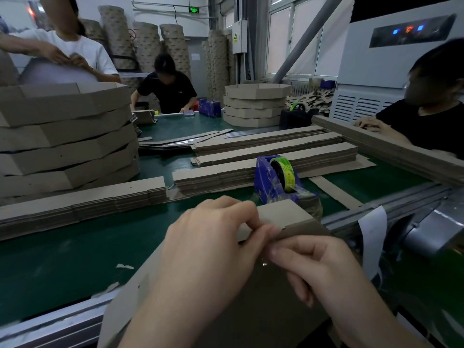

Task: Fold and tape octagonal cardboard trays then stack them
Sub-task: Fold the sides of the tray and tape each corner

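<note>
Two hands, one seam | my left hand [213, 242] pinches the cardboard tray [283, 217] just before the tape dispenser [278, 179] | right hand [313, 267] pinches alongside | risk: if my grip slackens, flaps spring apart and tape sets crooked

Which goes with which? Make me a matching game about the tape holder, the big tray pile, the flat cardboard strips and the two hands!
1 tape holder
2 tray pile
3 flat strips
4 left hand, right hand

A lying in bundles on the green table
B pinching the cardboard tray
C blue, with a green roll
D stacked high on the left

Pairs: 1-C, 2-D, 3-A, 4-B
</note>
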The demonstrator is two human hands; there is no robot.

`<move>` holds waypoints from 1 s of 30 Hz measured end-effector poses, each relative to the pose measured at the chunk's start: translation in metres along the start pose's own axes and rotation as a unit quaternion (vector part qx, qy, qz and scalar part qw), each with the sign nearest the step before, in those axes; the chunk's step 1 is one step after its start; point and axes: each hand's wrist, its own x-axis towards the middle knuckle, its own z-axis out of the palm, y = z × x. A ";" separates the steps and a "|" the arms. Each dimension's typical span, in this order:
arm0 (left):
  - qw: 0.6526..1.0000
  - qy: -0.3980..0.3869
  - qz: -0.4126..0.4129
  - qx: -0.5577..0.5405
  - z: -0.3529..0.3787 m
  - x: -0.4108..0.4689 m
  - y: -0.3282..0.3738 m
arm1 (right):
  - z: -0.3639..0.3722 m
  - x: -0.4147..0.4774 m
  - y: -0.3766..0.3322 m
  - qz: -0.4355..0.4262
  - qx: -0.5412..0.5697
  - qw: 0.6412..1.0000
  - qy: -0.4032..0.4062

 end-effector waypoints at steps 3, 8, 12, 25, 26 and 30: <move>1.000 0.015 -0.001 -0.002 -0.001 -0.001 -0.004 | 0.000 0.002 0.013 0.043 -0.080 0.996 -0.019; 1.000 0.016 0.003 -0.003 -0.008 -0.006 -0.011 | -0.007 -0.004 0.029 -0.123 -0.095 0.978 0.141; 0.998 -0.029 0.017 0.058 -0.013 -0.010 -0.013 | -0.018 0.009 0.025 -0.304 -0.192 0.891 0.276; 0.994 -0.086 0.020 0.070 -0.017 0.000 0.006 | -0.020 0.006 0.027 -0.386 -0.140 0.903 0.128; 0.994 -0.085 0.023 0.066 -0.017 -0.001 0.006 | -0.025 0.008 0.025 -0.376 -0.145 0.905 0.135; 0.994 -0.099 0.007 0.036 -0.024 -0.007 0.003 | -0.048 0.023 0.026 -0.223 -0.172 0.949 0.144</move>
